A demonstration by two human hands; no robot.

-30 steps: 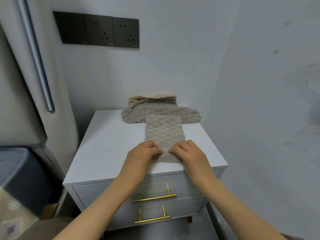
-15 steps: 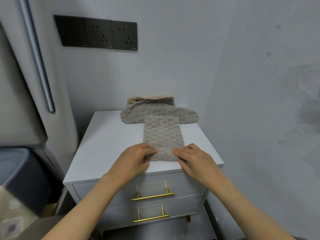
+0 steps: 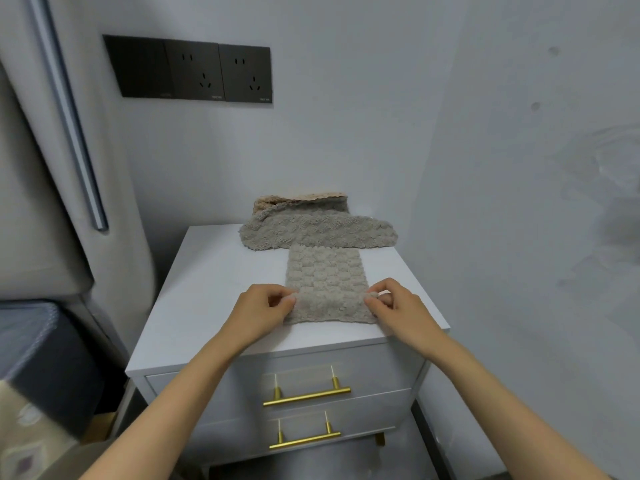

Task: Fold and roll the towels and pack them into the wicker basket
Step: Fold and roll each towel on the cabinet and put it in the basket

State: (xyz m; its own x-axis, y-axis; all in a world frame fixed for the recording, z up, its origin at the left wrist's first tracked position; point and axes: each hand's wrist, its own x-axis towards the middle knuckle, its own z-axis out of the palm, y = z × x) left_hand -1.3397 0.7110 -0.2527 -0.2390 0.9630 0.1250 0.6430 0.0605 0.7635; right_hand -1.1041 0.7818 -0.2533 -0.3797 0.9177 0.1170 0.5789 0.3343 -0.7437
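Left hand (image 3: 266, 308) and right hand (image 3: 398, 308) each pinch one side edge of the folded towel (image 3: 327, 282) between thumb and curled fingers. Both grip close to the towel's near end, which lies just inside the front edge of the cabinet (image 3: 207, 292) top, above two drawers with brass handles (image 3: 306, 396). The hands face each other across the strip, about level, so neither is clearly the nearer. The folded towel is a narrow strip lying flat. Its long axis runs straight from the front edge towards the rear, directly away from the person, and it sits right of centre on the top. The near end appears slightly raised between the two grips, which suggests a roll is about to start here. If so, the roll would travel along the long axis towards the rear, and both hands would need to advance evenly to keep it straight. The far end of the strip touches a loose grey towel (image 3: 318, 232) spread across the rear edge, with a beige towel (image 3: 301, 199) behind it against the wall. Dark sockets (image 3: 194, 69) are mounted on the wall above. No wicker basket can be made out.
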